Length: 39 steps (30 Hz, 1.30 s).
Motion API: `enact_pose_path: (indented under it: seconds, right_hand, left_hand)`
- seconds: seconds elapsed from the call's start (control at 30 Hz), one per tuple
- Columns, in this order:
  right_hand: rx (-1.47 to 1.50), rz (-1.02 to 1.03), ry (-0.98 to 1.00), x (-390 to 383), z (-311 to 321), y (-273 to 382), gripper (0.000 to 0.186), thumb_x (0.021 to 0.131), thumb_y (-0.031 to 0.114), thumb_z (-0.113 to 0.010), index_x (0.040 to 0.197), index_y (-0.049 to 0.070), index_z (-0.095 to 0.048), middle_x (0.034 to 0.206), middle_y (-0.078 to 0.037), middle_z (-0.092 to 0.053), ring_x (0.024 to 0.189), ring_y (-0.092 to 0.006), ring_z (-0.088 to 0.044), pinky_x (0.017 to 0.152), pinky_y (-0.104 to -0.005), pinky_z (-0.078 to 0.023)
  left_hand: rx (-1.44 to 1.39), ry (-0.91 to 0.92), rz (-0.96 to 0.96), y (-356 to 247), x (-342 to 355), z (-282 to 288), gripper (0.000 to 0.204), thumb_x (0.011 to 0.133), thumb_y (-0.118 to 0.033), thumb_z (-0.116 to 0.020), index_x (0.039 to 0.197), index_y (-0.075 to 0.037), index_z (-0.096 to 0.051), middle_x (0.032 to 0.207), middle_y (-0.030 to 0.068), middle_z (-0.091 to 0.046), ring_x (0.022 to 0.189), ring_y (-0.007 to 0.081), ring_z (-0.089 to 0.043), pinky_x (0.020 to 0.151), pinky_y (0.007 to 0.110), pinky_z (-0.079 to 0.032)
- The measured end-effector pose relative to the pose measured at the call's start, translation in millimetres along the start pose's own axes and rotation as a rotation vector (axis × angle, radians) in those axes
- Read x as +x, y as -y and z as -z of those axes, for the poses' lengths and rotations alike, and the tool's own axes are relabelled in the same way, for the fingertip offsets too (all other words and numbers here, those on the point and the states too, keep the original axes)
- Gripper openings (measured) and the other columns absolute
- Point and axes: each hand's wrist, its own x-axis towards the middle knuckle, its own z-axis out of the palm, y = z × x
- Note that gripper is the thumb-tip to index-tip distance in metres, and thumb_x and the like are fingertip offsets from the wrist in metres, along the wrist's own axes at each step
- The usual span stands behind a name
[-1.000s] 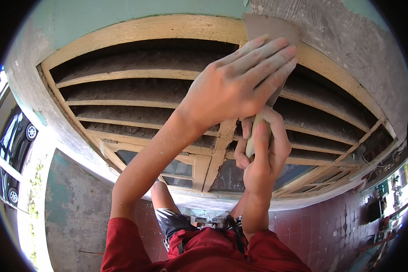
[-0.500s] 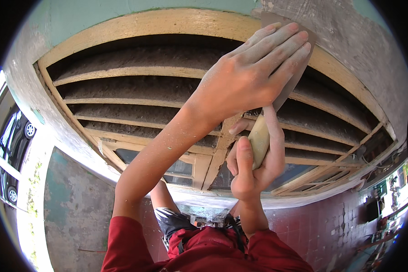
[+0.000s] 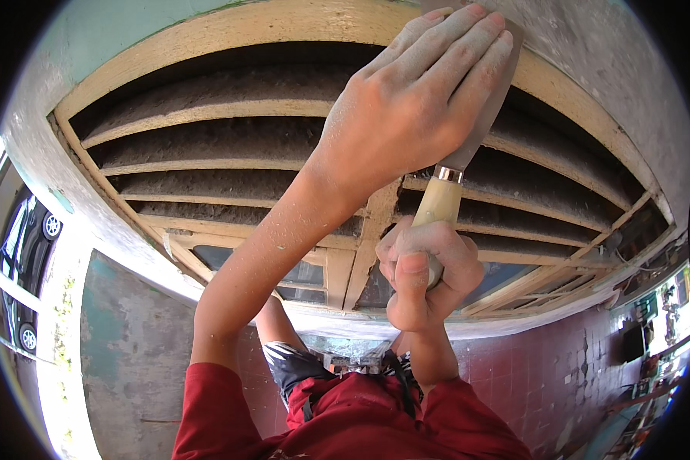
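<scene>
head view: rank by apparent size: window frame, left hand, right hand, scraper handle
1. window frame
2. left hand, though nearness to the camera inflates it
3. right hand
4. scraper handle, mostly hidden in the grip

the left hand (image 3: 414,115) is lying flat over the blade of the scraper (image 3: 468,146), pressing it against the upper right part of the window frame (image 3: 207,31), while the right hand (image 3: 422,276) is wrapping the handle just below it. the louvre slats (image 3: 207,146) are running across behind both hands, inside the frame. a wall (image 3: 123,345) is lying below the frame to the left, and tiled floor (image 3: 560,360) is showing at the lower right.
</scene>
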Motion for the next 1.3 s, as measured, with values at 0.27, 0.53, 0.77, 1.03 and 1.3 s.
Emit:
enact_pose_path:
  seconds: [0.27, 0.53, 0.77, 1.03, 1.3]
  right_hand:
    - [-0.106, -0.059, -0.095, 8.2, 1.3, 15.5, 0.017, 0.078, 0.016, -0.071, 0.068, 0.006, -0.062, 0.053, -0.003, -0.057, 0.039, -0.0179, -0.05, 0.042, -0.0287, -0.037]
    - [-0.318, 0.229, -0.079, 19.9, -4.8, 21.3, 0.006, 0.078, 0.017, -0.068, 0.074, 0.012, -0.066, 0.057, 0.0, -0.053, 0.038, -0.0175, -0.046, 0.04, -0.028, -0.031]
    - [-0.244, 0.173, -0.112, 22.0, -5.3, 20.4, 0.007, 0.077, 0.013, -0.067, 0.072, 0.01, -0.065, 0.057, -0.001, -0.055, 0.039, -0.0166, -0.05, 0.04, -0.0268, -0.034]
    - [-0.256, 0.203, -0.094, 24.2, -8.0, 23.8, 0.02, 0.08, 0.011, -0.057, 0.064, 0.001, -0.052, 0.048, -0.005, -0.049, 0.042, -0.0121, -0.046, 0.045, -0.0257, -0.033]
    - [-0.249, 0.12, -0.153, 25.9, -11.6, 23.3, 0.019, 0.08, 0.011, -0.062, 0.065, 0.002, -0.054, 0.05, -0.004, -0.052, 0.041, -0.0136, -0.047, 0.044, -0.0257, -0.035]
  left_hand:
    - [-0.093, -0.022, 0.3, -25.9, 1.4, 2.8, 0.035, 0.083, -0.011, -0.068, 0.114, 0.004, -0.067, 0.119, 0.0154, -0.068, 0.116, 0.0296, -0.065, 0.104, 0.041, -0.051]
    - [-0.065, 0.02, 0.315, -27.2, 7.4, 8.0, 0.037, 0.084, -0.012, -0.066, 0.115, 0.008, -0.064, 0.12, 0.019, -0.067, 0.116, 0.0317, -0.064, 0.104, 0.042, -0.051]
    - [-0.098, 0.044, 0.135, -8.8, 9.1, 8.5, 0.04, 0.086, -0.004, -0.06, 0.12, 0.018, -0.056, 0.121, 0.0306, -0.062, 0.118, 0.0401, -0.062, 0.102, 0.043, -0.053]
    - [-0.024, 0.05, 0.086, -3.7, 9.3, 5.5, 0.039, 0.085, -0.004, -0.06, 0.118, 0.017, -0.057, 0.12, 0.0296, -0.063, 0.117, 0.039, -0.063, 0.102, 0.043, -0.054]
    - [-0.063, 0.094, 0.124, -4.8, 12.2, 4.6, 0.04, 0.084, -0.004, -0.061, 0.118, 0.016, -0.058, 0.121, 0.0278, -0.063, 0.119, 0.0388, -0.062, 0.103, 0.044, -0.053]
